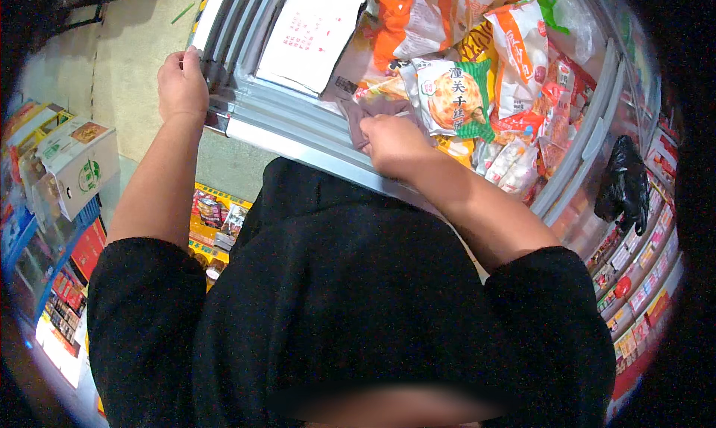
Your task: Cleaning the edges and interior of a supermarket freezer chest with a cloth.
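Note:
My right hand point(394, 142) grips a crumpled brownish-purple cloth point(358, 117) at the near frame of a chest freezer point(279, 146). Beside the cloth lies a white and green food packet point(450, 98) among other bagged frozen foods inside the freezer. My left hand point(183, 86) is at the freezer's left corner, its fingers curled by the white edge; whether they grip it is hard to tell. Between my hands run grey sliding-lid rails. A white sheet bearing red writing point(313, 30) lies on the lid, left of the packets.
At the right, a black plastic bag point(622, 184) lies beside the grey curved rails, and shelves of packaged goods point(643, 293) stand beyond. A white printed carton point(78, 165) is on a rack at the left. Yellow boxed goods point(215, 218) are low down by my body.

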Action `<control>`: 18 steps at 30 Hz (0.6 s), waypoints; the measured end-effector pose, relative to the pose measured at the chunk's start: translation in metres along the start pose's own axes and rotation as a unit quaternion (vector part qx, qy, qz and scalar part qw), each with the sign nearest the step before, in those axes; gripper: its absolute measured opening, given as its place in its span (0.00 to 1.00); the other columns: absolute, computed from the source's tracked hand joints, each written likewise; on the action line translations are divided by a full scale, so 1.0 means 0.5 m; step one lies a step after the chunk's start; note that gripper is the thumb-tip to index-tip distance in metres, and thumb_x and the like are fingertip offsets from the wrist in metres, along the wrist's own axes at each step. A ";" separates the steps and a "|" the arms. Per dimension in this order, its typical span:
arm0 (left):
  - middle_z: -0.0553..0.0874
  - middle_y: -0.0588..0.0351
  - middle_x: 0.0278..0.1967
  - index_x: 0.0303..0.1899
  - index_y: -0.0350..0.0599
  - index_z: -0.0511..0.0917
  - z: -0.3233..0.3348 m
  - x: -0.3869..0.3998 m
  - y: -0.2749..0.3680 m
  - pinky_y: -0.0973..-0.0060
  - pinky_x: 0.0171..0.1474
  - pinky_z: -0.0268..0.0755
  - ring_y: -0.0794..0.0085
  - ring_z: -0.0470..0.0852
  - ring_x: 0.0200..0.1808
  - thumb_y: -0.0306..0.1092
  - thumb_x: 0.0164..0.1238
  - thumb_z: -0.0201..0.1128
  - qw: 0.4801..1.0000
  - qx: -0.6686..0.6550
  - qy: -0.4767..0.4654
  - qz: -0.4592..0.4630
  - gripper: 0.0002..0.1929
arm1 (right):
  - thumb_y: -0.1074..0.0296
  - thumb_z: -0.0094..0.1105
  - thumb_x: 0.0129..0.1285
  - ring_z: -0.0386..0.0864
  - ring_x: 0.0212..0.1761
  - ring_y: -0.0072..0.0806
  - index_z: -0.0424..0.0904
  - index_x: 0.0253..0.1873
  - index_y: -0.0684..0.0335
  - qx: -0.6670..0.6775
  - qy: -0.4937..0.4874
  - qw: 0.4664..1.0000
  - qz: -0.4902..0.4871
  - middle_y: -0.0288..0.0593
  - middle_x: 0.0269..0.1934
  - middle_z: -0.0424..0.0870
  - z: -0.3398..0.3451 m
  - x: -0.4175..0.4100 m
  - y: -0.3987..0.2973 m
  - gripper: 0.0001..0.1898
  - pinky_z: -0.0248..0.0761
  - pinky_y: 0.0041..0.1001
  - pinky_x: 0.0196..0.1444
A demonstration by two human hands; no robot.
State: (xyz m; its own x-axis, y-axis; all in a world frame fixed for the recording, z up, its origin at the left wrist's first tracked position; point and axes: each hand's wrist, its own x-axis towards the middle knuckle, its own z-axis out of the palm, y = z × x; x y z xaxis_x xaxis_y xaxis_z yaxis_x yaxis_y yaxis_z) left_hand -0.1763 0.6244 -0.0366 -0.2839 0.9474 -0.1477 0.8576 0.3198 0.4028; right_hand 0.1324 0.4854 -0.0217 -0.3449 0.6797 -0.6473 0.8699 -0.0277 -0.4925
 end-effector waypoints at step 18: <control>0.83 0.37 0.44 0.46 0.33 0.79 0.023 0.047 -0.069 0.61 0.54 0.68 0.47 0.80 0.48 0.48 0.71 0.48 0.998 -0.026 -0.009 0.052 0.23 | 0.71 0.62 0.50 0.79 0.42 0.51 0.80 0.32 0.64 -0.125 -0.101 0.974 0.160 0.56 0.33 0.80 0.102 -0.482 0.487 0.05 0.73 0.42 0.45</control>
State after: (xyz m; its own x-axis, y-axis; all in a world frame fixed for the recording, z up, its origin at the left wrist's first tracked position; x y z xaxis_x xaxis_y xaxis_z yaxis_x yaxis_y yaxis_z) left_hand -0.2076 0.6354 -0.0645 -0.1865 0.9753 -0.1186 0.8588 0.2205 0.4623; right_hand 0.4092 0.2773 -0.0154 -0.0823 0.5071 -0.8579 0.9942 -0.0179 -0.1060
